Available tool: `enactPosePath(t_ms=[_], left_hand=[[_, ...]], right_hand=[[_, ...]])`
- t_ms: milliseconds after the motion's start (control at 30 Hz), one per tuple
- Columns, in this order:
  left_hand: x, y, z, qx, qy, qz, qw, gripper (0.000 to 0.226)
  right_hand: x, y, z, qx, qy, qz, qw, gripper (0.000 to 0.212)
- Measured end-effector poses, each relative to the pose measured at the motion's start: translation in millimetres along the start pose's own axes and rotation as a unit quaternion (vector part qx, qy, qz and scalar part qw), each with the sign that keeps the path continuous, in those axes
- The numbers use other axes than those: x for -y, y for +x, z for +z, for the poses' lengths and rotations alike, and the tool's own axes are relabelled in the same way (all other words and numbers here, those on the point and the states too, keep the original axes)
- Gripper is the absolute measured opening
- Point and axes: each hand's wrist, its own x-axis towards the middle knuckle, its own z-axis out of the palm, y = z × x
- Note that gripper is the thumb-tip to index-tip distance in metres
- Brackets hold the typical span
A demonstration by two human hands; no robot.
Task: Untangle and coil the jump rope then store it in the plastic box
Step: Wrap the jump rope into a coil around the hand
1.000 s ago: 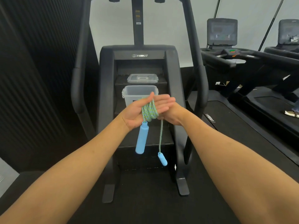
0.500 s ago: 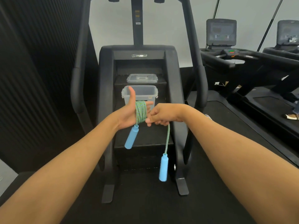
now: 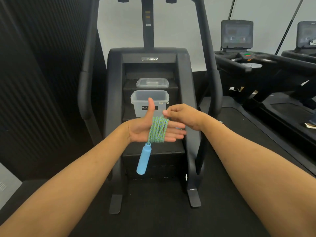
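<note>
Head view: left hand (image 3: 142,129) held flat, palm up, thumb raised, fingers spread straight; jump rope (image 3: 158,130) wound in several turns around those fingers. Left grip is open, acting as a spool, not clamping. 1 blue handle (image 3: 144,159) hangs free below the palm; I cannot find the 2nd handle. Right hand (image 3: 184,117) sits just above the coil, fingertips (image 3: 165,113) pressed together, seemingly pinching the rope's free end at the top of the wraps; contact point is too small to confirm.

Plastic box (image 3: 149,104) stands open on a step of the stair machine (image 3: 112,100), beyond the hands. Lid (image 3: 152,82) rests 1 step higher.

Handling judgement: braided cord looks soft, light, limp; the coil will likely spring loose once slid off the fingers. I would pinch across all turns at once, then lift. Handles are rigid, heavier than cord, and will swing; tuck them in first when lowering into the box.
</note>
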Motion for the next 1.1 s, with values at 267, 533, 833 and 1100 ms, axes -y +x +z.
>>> enactPosePath(t_ms=[267, 533, 833, 1100], left_hand=[[-16.5, 8.2, 1.7, -0.085, -0.119, 0.199, 0.969, 0.131], [-13.0, 25.0, -15.0, -0.293, -0.043, 0.181, 0.938, 0.110], [2.4, 20.4, -21.0, -0.289, 0.143, -0.042, 0.946, 0.100], [-12.9, 16.9, -10.4, -0.239, 0.163, -0.123, 0.949, 0.120]], right_hand=[[-29.5, -8.9, 32.8, 0.061, 0.189, 0.066, 0.978, 0.024], [-0.2, -1.5, 42.1, 0.071, -0.065, 0.079, 0.992, 0.024], [36.6, 2.3, 26.7, 0.056, -0.389, 0.036, 0.919, 0.016], [30.5, -1.7, 19.4, 0.009, -0.318, -0.040, 0.947, 0.029]])
